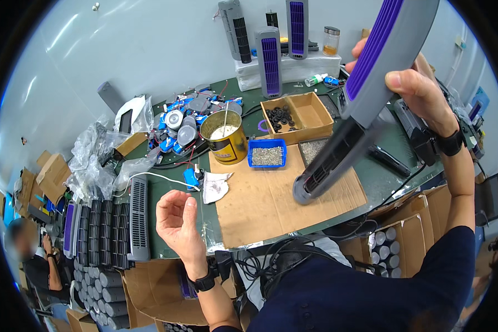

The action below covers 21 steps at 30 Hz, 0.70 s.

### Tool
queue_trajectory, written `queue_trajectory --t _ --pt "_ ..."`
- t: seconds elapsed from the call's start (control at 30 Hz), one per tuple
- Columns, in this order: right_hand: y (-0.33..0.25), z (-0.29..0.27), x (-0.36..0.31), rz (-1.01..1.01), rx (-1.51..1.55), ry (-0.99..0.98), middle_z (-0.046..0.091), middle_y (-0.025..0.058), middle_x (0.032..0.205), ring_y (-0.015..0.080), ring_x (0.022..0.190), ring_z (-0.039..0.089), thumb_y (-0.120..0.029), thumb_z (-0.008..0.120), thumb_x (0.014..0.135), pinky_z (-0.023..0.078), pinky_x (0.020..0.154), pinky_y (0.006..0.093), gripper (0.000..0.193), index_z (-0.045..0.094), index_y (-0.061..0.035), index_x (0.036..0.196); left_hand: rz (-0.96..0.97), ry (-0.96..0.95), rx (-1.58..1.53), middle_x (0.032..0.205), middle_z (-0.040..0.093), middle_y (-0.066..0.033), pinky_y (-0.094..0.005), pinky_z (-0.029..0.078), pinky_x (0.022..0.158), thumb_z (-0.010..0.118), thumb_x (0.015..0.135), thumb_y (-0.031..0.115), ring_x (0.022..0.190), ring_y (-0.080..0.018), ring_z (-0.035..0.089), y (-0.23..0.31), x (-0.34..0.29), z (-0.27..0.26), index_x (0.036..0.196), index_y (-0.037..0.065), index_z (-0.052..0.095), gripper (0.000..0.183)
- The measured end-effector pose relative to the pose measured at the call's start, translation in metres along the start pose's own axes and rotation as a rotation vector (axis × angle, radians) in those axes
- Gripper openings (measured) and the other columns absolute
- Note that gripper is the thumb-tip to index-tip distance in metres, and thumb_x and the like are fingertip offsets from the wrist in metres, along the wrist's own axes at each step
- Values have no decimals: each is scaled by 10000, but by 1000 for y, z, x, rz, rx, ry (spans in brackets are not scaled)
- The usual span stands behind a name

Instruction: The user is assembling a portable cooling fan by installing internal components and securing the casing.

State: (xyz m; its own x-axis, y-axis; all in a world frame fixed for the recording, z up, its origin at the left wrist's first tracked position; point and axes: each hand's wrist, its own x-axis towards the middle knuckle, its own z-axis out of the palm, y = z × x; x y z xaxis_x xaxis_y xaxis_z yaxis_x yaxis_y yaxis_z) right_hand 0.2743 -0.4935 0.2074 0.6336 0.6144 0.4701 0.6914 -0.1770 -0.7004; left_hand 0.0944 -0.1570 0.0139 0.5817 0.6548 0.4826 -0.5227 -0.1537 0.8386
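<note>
My right hand [423,91] is wrapped round a grey fan cover with a purple grille [373,47], raised high at the right. Below the cover, a grey tower-fan housing [335,160] with a dark inside leans at a tilt, its rounded end over the cardboard sheet [254,216]. Whether cover and housing are joined is hard to tell, as that area is blurred. My left hand [177,224] is in the air near the table's front edge, fingers loosely curled and thumb apart, holding nothing. Close to it lie a crumpled white paper [216,187] and a small blue part [192,178] with wires.
Behind the cardboard stand a yellow can [225,145], a blue tray of small screws [266,154] and a cardboard box with black parts [301,113]. A pile of wired motors [185,119] lies at left, near black fan rotors [108,232]. Another person [36,260] sits far left.
</note>
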Motion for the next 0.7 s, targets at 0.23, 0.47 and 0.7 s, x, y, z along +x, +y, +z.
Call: queue_trajectory --t 0.23,0.47,0.7 --pt "3 -5 -6 -19 44 -88 626 190 1095 283 1010 639 -449 673 726 521 908 409 711 549 37 1229 4 -125 35 954 573 -56 -268 454 837 704 784 -61 890 -135 556 -5 -1 16 942 8 600 202" --pt "-13 3 -4 2 -67 67 618 154 1045 213 953 625 -454 748 700 510 863 310 802 501 96 1230 188 -327 185 1016 609 -85 -300 453 881 731 723 -29 968 -175 585 21 12 58 1016 -4 616 315" --pt "-50 85 28 -89 366 -152 644 120 1068 174 981 645 -214 821 668 522 863 299 715 480 17 1252 449 -851 493 1268 561 -206 -431 434 1002 838 551 84 1168 -368 555 76 51 103 1500 31 221 1134"
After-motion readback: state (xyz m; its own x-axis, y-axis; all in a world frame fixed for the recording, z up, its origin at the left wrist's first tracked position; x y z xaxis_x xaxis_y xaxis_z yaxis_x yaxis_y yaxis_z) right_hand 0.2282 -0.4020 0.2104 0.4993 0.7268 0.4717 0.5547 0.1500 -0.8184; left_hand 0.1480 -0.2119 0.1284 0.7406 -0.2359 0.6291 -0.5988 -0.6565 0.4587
